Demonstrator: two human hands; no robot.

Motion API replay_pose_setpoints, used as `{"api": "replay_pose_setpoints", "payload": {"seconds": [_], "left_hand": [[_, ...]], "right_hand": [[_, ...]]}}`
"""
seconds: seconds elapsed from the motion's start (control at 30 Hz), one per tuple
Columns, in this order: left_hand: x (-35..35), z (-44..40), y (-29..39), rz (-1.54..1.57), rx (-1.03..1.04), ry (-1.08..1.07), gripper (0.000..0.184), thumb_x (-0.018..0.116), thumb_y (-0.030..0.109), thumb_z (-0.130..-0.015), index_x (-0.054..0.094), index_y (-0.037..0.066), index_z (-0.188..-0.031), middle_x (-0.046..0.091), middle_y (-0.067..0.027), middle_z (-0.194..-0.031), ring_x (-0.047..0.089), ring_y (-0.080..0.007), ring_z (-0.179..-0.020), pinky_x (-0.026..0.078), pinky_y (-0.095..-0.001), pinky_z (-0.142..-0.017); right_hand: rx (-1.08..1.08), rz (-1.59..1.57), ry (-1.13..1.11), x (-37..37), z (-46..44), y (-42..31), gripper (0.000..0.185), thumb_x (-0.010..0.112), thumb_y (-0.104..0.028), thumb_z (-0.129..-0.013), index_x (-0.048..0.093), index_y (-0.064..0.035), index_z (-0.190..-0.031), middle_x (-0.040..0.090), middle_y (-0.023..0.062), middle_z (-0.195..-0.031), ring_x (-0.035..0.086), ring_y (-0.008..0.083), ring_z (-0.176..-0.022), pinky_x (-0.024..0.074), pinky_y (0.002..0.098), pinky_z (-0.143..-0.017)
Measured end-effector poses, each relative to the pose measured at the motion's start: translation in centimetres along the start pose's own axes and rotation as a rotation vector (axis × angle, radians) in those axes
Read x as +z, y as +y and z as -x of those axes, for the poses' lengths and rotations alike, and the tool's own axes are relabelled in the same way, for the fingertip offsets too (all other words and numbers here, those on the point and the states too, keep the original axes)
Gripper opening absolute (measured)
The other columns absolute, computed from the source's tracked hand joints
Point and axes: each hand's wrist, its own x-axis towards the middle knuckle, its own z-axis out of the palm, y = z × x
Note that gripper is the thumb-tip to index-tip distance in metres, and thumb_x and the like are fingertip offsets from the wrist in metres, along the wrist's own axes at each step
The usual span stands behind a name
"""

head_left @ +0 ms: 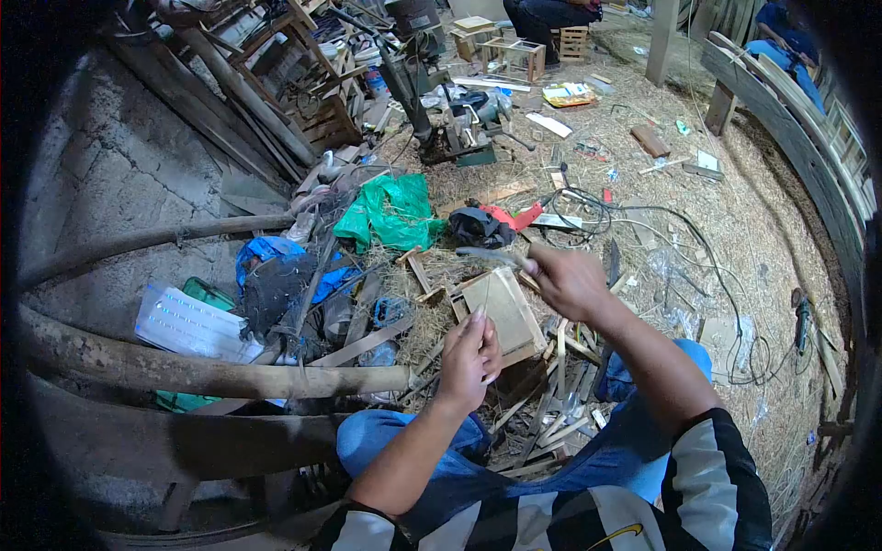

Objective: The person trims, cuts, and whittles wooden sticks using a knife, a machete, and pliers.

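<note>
My right hand [571, 283] is closed around the pale handle of a knife [489, 255], whose grey, slightly curved blade points left. My left hand [467, 360] is pinched shut, thumb against fingers, with a thin sliver [486, 296] seeming to rise from the fingertips; its kind is too small to make out. Below and between both hands is a light wooden box-like piece [507, 310] with a flat top. Whether the blade touches anything is not clear; it appears above the wood.
Wood offcuts [558, 413] lie between my knees. Nearby are a green plastic bag [390, 211], a red power tool [516, 217], a black cable [684, 220] and a bamboo pole [211, 365]. A vise-like metal machine [459, 138] stands ahead. Other people sit farther back.
</note>
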Motion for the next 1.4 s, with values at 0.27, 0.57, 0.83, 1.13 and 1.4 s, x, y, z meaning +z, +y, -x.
{"api": "replay_pose_setpoints", "payload": {"seconds": [0.27,0.57,0.83,1.13,1.4], "left_hand": [[-0.1,-0.4,-0.3,-0.1,0.053,0.064,0.029,0.04,0.036,-0.109,0.048,0.015,-0.09,0.038,0.0063,-0.062,0.033,-0.0037,-0.048,0.026,-0.0205,-0.043],[0.1,-0.5,-1.0,-0.131,0.126,0.064,0.029,0.044,0.036,-0.108,0.047,0.016,-0.088,0.034,0.0072,-0.067,0.03,-0.0023,-0.054,0.022,-0.0198,-0.047],[0.3,-0.4,-1.0,-0.138,0.14,0.09,0.022,0.049,0.03,-0.107,0.049,0.015,-0.091,0.037,0.0069,-0.071,0.032,-0.0017,-0.059,0.024,-0.0193,-0.05],[0.6,-0.8,-1.2,-0.126,0.15,0.097,0.02,0.047,0.029,-0.108,0.053,0.016,-0.094,0.039,0.0082,-0.066,0.033,-0.0014,-0.053,0.026,-0.0179,-0.046],[-0.5,-0.5,-0.6,-0.088,0.034,0.079,0.022,0.049,0.033,-0.106,0.053,0.016,-0.092,0.04,0.0074,-0.065,0.034,-0.0025,-0.05,0.025,-0.0188,-0.043]], "right_hand": [[-0.264,-0.097,0.059,0.9,1.9,-2.1,0.029,0.052,-0.039,-0.099,0.054,-0.0111,-0.091,0.065,0.0118,-0.071,0.064,0.0376,-0.064,0.0463,0.0503,-0.054],[-0.178,-0.054,0.065,1.1,1.4,-1.3,0.027,0.053,-0.037,-0.099,0.053,-0.0106,-0.092,0.061,0.0135,-0.07,0.062,0.0385,-0.065,0.0445,0.051,-0.055],[-0.136,-0.086,0.098,-0.7,1.1,-1.0,0.029,0.052,-0.041,-0.1,0.056,-0.0123,-0.093,0.06,0.0151,-0.071,0.062,0.0398,-0.067,0.0444,0.051,-0.056],[-0.267,-0.03,-0.044,1.0,1.8,-1.7,0.028,0.054,-0.037,-0.098,0.052,-0.0107,-0.092,0.061,0.0123,-0.071,0.063,0.0362,-0.067,0.045,0.0493,-0.054],[-0.154,0.037,0.034,1.7,0.4,0.5,0.029,0.051,-0.042,-0.099,0.055,-0.0135,-0.095,0.066,0.0117,-0.074,0.065,0.0366,-0.067,0.0464,0.0513,-0.054]]}}
